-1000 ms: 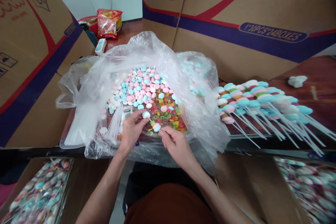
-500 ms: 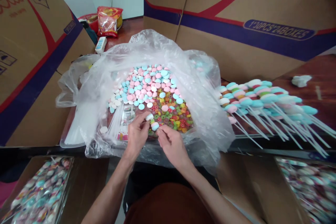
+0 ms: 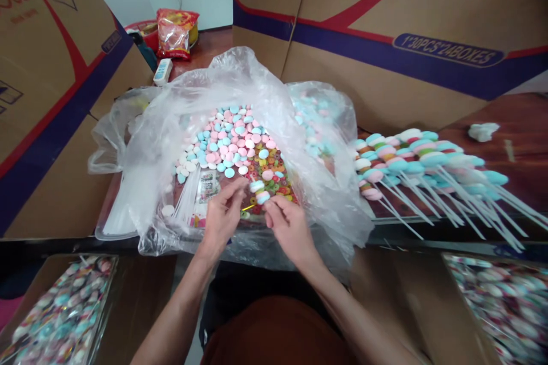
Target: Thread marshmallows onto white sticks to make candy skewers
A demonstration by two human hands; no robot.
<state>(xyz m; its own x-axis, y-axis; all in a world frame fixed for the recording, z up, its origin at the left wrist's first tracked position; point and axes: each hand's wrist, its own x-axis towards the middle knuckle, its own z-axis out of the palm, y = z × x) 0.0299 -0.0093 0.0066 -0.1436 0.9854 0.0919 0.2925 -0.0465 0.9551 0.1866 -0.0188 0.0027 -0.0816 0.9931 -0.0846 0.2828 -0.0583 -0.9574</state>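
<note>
My right hand point(image 3: 287, 227) pinches a candy skewer point(image 3: 259, 192) that carries a white and a pink-blue disc. My left hand point(image 3: 222, 217) is beside it, fingers curled near the skewer's tip and close to a small yellow ring candy. Both hands hover over the near edge of a clear plastic bag point(image 3: 171, 125) lying open in a tray. Inside are pink, blue and white disc candies point(image 3: 226, 140), colourful ring candies point(image 3: 274, 179) and a bundle of white sticks point(image 3: 188, 202).
A row of finished candy skewers point(image 3: 419, 165) lies on the brown table to the right. Large cardboard boxes point(image 3: 385, 28) stand behind and at the left. Boxes of wrapped candy point(image 3: 55, 308) sit low on both sides. A red snack bag point(image 3: 175, 31) lies far back.
The skewer has shifted slightly right and up, and the white disc now sits pushed down against the other disc. My left hand has drawn back from the white disc.
</note>
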